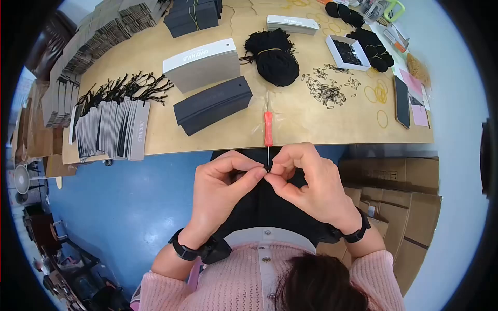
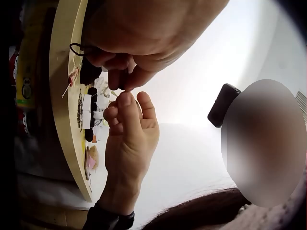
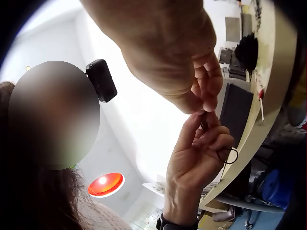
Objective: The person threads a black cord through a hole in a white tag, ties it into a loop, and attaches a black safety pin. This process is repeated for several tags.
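Both hands meet fingertip to fingertip in front of the table edge, over the lap. My left hand (image 1: 220,181) pinches a thin black cord between thumb and index finger. A small loop of the black cord (image 3: 237,156) sticks out past its other fingers in the right wrist view. From the other side, my right hand (image 1: 314,181) pinches at the same spot with thumb and index finger, its other fingers curled. The pinched part is mostly hidden by the fingertips. Just beyond the hands, a red-handled tool (image 1: 268,128) with a thin metal shaft lies at the table edge.
Stacks of dark tags (image 1: 212,106) and pale tags (image 1: 202,65) stand left of a black cord bundle (image 1: 277,62). Fanned tags with black cords (image 1: 111,129) lie at left. Small pins (image 1: 327,90), a white box (image 1: 361,66), rubber bands (image 1: 381,93) and a phone (image 1: 401,102) lie right.
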{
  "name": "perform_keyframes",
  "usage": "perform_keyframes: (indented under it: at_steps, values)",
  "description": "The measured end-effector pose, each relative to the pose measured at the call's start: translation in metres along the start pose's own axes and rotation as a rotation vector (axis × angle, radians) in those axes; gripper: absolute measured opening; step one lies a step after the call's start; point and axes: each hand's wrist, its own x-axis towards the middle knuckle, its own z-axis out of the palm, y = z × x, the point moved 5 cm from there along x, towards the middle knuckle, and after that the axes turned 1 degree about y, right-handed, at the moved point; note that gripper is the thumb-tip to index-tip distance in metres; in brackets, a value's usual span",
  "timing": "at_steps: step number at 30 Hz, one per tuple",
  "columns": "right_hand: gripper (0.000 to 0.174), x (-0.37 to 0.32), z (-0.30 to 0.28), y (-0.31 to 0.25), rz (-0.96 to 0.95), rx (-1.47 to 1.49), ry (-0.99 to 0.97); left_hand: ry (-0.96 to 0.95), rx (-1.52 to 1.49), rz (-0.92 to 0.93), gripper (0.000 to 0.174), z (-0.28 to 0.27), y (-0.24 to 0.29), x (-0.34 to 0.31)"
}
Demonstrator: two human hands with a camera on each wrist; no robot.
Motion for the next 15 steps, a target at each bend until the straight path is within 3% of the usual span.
perform_keyframes:
  at_steps: [9,15]
  values:
    - [0.033,-0.001,0.000,-0.002,0.003,-0.047,-0.048,-0.086,-0.034,-0.060,0.006,0.001,-0.005,0.004]
    - [0.034,0.003,-0.009,-0.005,0.029,-0.020,-0.081,-0.132,-0.217,-0.110,0.007,0.004,-0.012,0.003]
